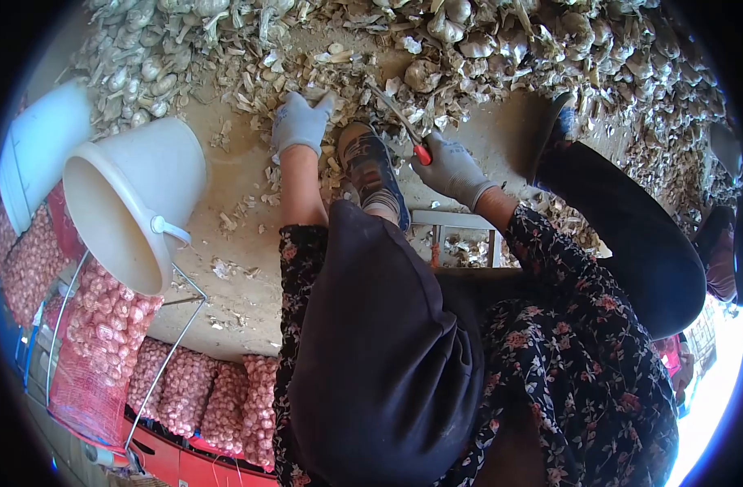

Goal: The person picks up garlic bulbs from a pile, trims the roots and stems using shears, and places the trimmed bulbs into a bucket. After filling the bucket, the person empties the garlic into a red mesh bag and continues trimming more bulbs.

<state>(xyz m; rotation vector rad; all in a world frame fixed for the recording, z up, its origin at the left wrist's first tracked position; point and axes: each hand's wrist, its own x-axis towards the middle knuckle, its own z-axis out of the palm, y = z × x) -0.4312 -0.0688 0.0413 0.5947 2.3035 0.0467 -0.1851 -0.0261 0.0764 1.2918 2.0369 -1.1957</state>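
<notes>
Nearest to the camera is the dark trouser leg [371, 341], and beyond it a shoe [363, 158] stands on the floor between the two hands. The right hand [452, 172], in a grey glove, is closed around the red handle [422, 154] of a metal tool [397, 115]. The tool lies slanting, with its far end over the dry garlic skins. It looks stiff and rather light; the handle is the good place to hold, and fingers should keep away from the metal part, which may be sharp. The left hand [301, 126], also gloved, is at the near edge of the skins, its thumb and fingers a little apart at the tips. Its palm is hidden, so I cannot tell if it grips something.

Just beyond the tool, a garlic bulb [422, 75] rests among the skins, near the garlic heap [603, 40]. Such a bulb should be light and firm, but its dry outer skin is fragile and can slide under the glove. Around the round body, or by the stem, is a suitable hold.

At the left side, a white bucket [160, 170] is tilted, with its mouth facing the net bags [103, 316] of garlic.
</notes>
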